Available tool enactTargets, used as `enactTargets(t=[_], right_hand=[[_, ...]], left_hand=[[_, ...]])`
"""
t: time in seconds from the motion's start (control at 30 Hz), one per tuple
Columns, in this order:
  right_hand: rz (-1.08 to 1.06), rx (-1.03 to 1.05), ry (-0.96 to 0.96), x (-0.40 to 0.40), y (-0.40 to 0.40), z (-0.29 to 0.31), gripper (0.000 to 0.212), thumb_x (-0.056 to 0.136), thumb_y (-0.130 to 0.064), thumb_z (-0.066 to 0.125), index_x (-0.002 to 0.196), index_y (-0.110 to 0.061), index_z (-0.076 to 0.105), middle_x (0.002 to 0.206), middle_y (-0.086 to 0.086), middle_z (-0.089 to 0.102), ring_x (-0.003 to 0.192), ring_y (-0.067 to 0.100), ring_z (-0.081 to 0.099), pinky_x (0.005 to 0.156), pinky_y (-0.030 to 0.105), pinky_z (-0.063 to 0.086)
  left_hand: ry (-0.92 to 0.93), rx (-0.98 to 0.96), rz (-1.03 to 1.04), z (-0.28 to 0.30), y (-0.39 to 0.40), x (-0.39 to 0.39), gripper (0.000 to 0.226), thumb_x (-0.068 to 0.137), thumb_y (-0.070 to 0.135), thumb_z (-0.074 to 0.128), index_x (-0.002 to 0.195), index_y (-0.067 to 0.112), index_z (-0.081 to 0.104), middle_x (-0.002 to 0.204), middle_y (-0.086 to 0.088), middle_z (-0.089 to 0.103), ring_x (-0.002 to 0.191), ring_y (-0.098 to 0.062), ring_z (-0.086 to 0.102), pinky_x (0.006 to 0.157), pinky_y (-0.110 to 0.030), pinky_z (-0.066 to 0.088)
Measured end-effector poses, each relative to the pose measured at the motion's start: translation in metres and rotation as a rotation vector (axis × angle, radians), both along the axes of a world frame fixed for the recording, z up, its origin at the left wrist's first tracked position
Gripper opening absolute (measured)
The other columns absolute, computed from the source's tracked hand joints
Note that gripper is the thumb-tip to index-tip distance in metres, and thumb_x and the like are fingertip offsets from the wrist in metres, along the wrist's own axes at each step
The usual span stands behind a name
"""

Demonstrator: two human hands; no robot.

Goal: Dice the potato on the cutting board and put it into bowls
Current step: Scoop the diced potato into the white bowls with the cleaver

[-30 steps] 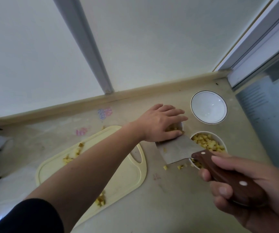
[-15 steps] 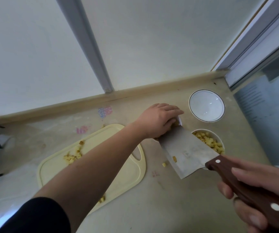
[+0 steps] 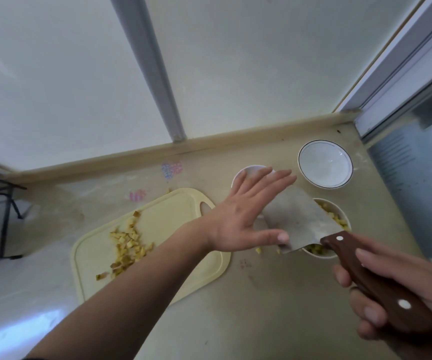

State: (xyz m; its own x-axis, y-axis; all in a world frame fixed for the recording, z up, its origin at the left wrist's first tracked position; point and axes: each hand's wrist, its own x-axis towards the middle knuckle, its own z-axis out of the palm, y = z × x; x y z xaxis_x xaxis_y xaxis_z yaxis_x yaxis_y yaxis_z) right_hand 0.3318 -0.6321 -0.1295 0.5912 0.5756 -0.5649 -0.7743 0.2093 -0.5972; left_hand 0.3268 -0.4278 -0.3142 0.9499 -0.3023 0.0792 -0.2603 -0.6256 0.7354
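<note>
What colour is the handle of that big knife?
Dark reddish-brown wood with pale round rivets; the knife handle shows best in the head view, held in the right hand.

Single head-worn wide-angle view, looking forward and down from close above the counter point(image 3: 274, 307); the wall point(image 3: 235, 61) lies far, the window point(image 3: 417, 178) right, forearms entering from near.

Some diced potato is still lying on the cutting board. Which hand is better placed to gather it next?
Probably the left hand: it is open, holds nothing, and is nearer the cutting board and its diced potato. The right hand grips the cleaver.
</note>
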Motion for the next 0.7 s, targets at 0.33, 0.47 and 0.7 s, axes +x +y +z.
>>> enactTargets(t=[0.33,0.47,0.7], right_hand=[[0.128,-0.153,0.117,-0.019,-0.026,-0.021,0.096,0.0,-0.023,0.099,0.092,-0.006,0.075,0.067,0.022,0.057,0.029,0.031,0.043,0.04,0.046,0.049],[0.129,-0.191,0.105,-0.022,-0.03,-0.027,0.111,0.002,-0.024,0.1,0.109,-0.008,0.072,0.069,0.031,0.054,0.03,0.032,0.045,0.035,0.034,0.046],[0.101,-0.305,-0.029,-0.03,-0.039,-0.031,0.102,0.002,-0.037,0.099,0.1,-0.016,0.078,0.071,0.04,0.055,0.036,0.036,0.049,0.034,0.026,0.042]], left_hand=[[0.113,0.094,0.244,-0.028,0.0,0.005,0.082,0.09,0.069,0.038,0.161,0.029,0.025,0.166,0.009,0.026,0.156,-0.019,0.009,0.124,-0.058,0.002],[0.07,0.188,0.327,-0.037,-0.004,0.009,0.073,0.093,0.056,0.045,0.159,0.027,0.03,0.163,0.005,0.031,0.153,-0.027,0.016,0.123,-0.062,0.005],[0.125,0.161,0.51,-0.044,-0.004,0.021,0.063,0.101,0.031,0.056,0.158,0.02,0.032,0.165,-0.005,0.029,0.15,-0.033,0.022,0.123,-0.055,0.015]])
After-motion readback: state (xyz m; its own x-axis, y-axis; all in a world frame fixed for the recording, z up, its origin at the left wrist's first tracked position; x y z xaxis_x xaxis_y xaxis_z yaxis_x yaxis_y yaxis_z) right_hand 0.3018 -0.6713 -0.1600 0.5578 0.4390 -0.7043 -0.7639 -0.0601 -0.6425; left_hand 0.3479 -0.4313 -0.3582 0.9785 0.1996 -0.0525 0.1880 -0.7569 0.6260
